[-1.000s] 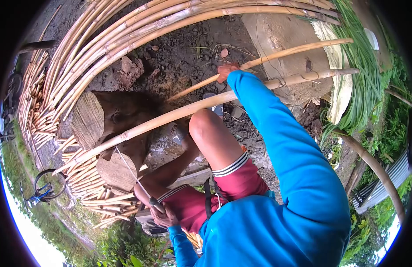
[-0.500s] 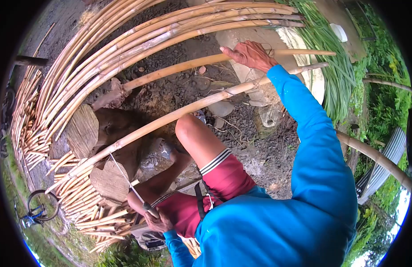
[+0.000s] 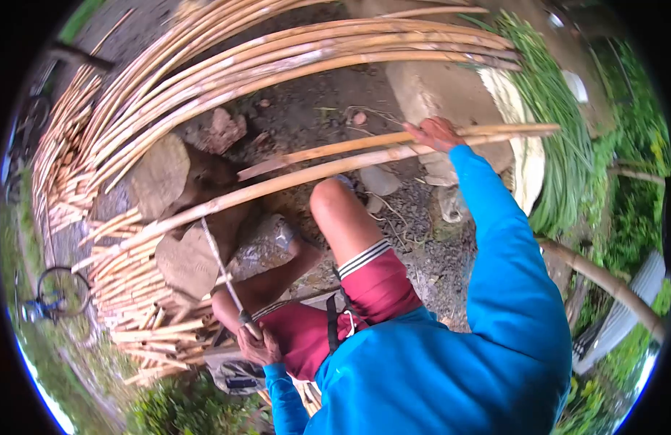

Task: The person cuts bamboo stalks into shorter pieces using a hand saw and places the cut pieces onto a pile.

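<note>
You were working outdoors over dark, stony ground (image 3: 321, 101), with a pale slab (image 3: 451, 90) and a white sheet (image 3: 524, 145) toward the upper right. A heap of long poles (image 3: 299, 43) curved across the top of the view, and shorter cut pieces (image 3: 140, 293) lay piled at the left. A bundle of long green leaves (image 3: 560, 138) lay beside the sheet, with greenery (image 3: 633, 210) and a metal sheet (image 3: 622, 312) beyond.

Your right hand (image 3: 435, 134) gripped a shorter pole (image 3: 335, 151), though its fingers were partly hidden around it. A longer pole (image 3: 292, 186) ran just beside that one, passing over two log ends (image 3: 160, 176). Your left hand (image 3: 259, 349) was closed on the handle of a long knife (image 3: 221, 270), near your knee; its tip met the line of the longer pole, but you couldn't tell whether they touched.

Near your right wrist the two poles ran so close that their far ends were hard to separate. The bicycle (image 3: 63, 270) was blurred, and the lens's dark rim cut off the corners.
</note>
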A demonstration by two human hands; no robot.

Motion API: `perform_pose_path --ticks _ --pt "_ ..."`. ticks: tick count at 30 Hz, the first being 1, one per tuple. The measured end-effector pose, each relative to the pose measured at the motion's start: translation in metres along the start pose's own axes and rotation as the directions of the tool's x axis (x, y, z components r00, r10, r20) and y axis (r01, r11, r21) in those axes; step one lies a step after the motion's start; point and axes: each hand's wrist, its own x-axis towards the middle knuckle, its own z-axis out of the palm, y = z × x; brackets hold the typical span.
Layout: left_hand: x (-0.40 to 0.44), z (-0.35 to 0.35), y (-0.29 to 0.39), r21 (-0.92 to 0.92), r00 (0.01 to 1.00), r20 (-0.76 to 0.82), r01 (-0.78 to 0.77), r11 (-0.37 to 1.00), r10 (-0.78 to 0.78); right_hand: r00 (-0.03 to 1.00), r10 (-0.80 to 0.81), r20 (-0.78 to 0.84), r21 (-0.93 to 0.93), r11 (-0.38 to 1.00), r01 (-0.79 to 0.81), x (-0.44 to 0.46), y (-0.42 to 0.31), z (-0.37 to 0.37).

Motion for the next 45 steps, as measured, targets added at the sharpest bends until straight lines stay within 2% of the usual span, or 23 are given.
perform_pose_path --ticks 1,2,4,5,6,7,8,11,12,13,14,16,17,20,23,27,29,32,35,40,42,43,45 --pt "0.002 -0.002 -0.002 0.033 0.999 0.014 -0.038 0.999 0.037 0.996 -0.012 -0.088 0.005 1.000 0.013 -0.003 0.002 0.004" --pt "0.000 -0.002 -0.010 0.092 0.998 0.066 -0.011 0.996 0.005 0.997 0.074 -0.034 -0.010 0.997 -0.075 -0.004 0.007 0.004" --pt "0.002 0.003 -0.014 0.147 0.989 -0.051 -0.128 0.981 0.137 0.987 0.162 0.021 -0.004 0.987 -0.162 -0.003 0.005 0.004" --pt "0.002 0.000 -0.013 0.155 0.999 0.021 -0.050 0.987 0.047 0.968 0.220 0.117 0.023 0.974 -0.224 -0.001 0.000 -0.003" --pt "0.001 0.004 -0.015 0.173 0.998 -0.014 -0.063 0.983 0.067 0.979 0.187 0.076 0.023 0.982 -0.190 0.000 0.017 0.015" --pt "0.003 0.004 -0.012 0.166 0.998 -0.005 -0.062 0.984 0.063 0.974 0.189 0.129 0.021 0.981 -0.193 -0.003 0.015 0.013" --pt "0.004 0.002 -0.010 0.162 0.998 0.004 -0.058 0.985 0.059 0.984 0.169 0.051 0.021 0.985 -0.171 -0.005 0.020 0.025" --pt "0.006 -0.003 -0.009 0.153 0.999 0.012 -0.042 0.987 0.041 0.973 0.232 0.009 -0.025 0.972 -0.232 -0.006 0.014 0.032" --pt "0.006 -0.004 -0.009 0.158 0.999 0.006 -0.035 0.987 0.034 0.968 0.244 0.067 -0.037 0.970 -0.242 -0.003 0.011 0.028" --pt "0.006 -0.003 -0.011 0.151 1.000 0.003 -0.028 0.988 0.027 0.979 0.205 -0.007 -0.029 0.978 -0.206 -0.005 0.009 0.029" --pt "0.006 -0.002 -0.012 0.140 1.000 0.003 -0.028 0.990 0.028 0.983 0.184 -0.004 -0.019 0.983 -0.184 -0.002 0.008 0.028" --pt "0.008 -0.006 -0.009 0.153 1.000 0.016 -0.009 0.988 0.007 0.952 0.282 0.121 -0.101 0.957 -0.271 0.002 0.009 0.026" --pt "0.009 -0.006 -0.007 0.158 1.000 0.029 -0.016 0.987 0.011 0.958 0.283 0.052 -0.091 0.956 -0.278 0.001 0.009 0.030" --pt "0.009 -0.007 -0.003 0.144 0.998 0.046 -0.046 0.989 0.040 0.952 0.285 0.112 -0.066 0.958 -0.279 0.003 0.014 0.033" --pt "0.009 -0.004 -0.009 0.126 0.998 0.032 -0.049 0.991 0.046 0.960 0.269 0.079 -0.063 0.962 -0.265 0.002 0.015 0.032" --pt "0.016 -0.001 0.001 0.064 0.987 0.098 -0.135 0.989 0.129 0.959 0.280 0.035 -0.082 0.957 -0.277 -0.001 0.013 0.034" --pt "0.026 0.016 0.015 -0.215 0.982 0.169 -0.044 0.976 0.082 0.952 0.293 0.084 -0.056 0.956 -0.289 0.000 0.009 0.028" --pt "0.047 0.042 0.038 -0.417 0.948 0.319 0.142 0.898 -0.001 0.943 0.325 0.075 -0.108 0.943 -0.316 0.002 0.012 0.033" --pt "0.063 0.090 0.031 -0.479 0.933 0.356 0.226 0.848 -0.048 0.931 0.345 0.120 -0.121 0.936 -0.332 0.003 0.009 0.030" --pt "0.088 0.110 0.050 -0.521 0.947 0.316 0.229 0.822 -0.063 0.925 0.366 0.099 -0.116 0.928 -0.355 0.001 0.004 0.027" --pt "0.097 0.108 0.055 -0.572 0.914 0.383 0.350 0.742 -0.136 0.930 0.356 0.092 -0.110 0.932 -0.346 0.001 0.002 0.026" --pt "0.105 0.119 0.042 -0.571 0.950 0.305 0.239 0.785 -0.068 0.927 0.363 0.092 -0.103 0.930 -0.353 0.001 0.001 0.025" --pt "0.114 0.125 0.032 -0.569 0.934 0.346 0.281 0.773 -0.086 0.928 0.359 0.097 -0.094 0.932 -0.351 0.000 0.000 0.024"
